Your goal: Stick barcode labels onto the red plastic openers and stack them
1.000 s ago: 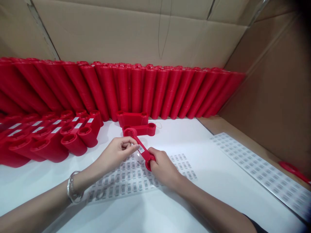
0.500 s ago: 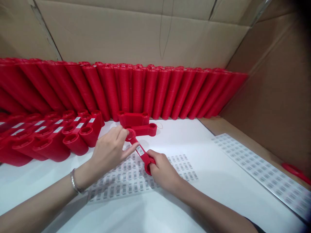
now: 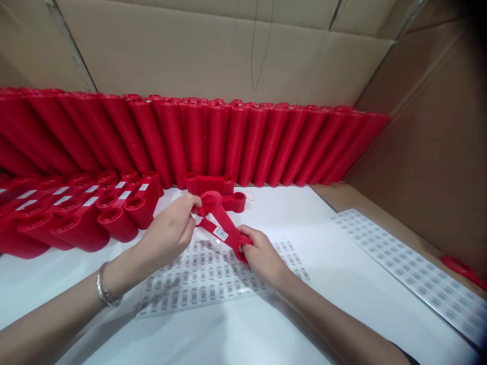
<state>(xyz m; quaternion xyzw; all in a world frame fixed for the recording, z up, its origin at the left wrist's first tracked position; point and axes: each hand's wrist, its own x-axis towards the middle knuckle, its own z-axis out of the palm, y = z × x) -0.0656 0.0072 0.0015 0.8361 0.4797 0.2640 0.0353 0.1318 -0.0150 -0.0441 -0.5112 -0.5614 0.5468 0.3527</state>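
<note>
Two red plastic pieces with ringed ends spread apart in a V between my hands. The lower, labelled red piece (image 3: pixel 220 233) carries a white barcode sticker; the upper red piece (image 3: pixel 224 214) shows no label. My right hand (image 3: pixel 262 253) grips both at their near right ends. With fingers pinched, my left hand (image 3: pixel 173 228) holds the far left end of the labelled piece. Beneath them a sheet of barcode stickers (image 3: pixel 190 284) lies on the white table (image 3: pixel 182 334). Just behind, a few red pieces (image 3: pixel 211 185) rest on the table.
Tall red stacks (image 3: pixel 238 147) line the back against a cardboard wall (image 3: pixel 190 50). Shorter stacks of labelled pieces (image 3: pixel 114 218) stand at the left. Another barcode sheet (image 3: pixel 414 268) lies at the right, near a red piece (image 3: pixel 462 268) by the edge.
The single labelled piece seen between my hands is now fanned apart from a second one. My left hand has shifted slightly left, its thumb off the label; my right hand moved slightly right.
</note>
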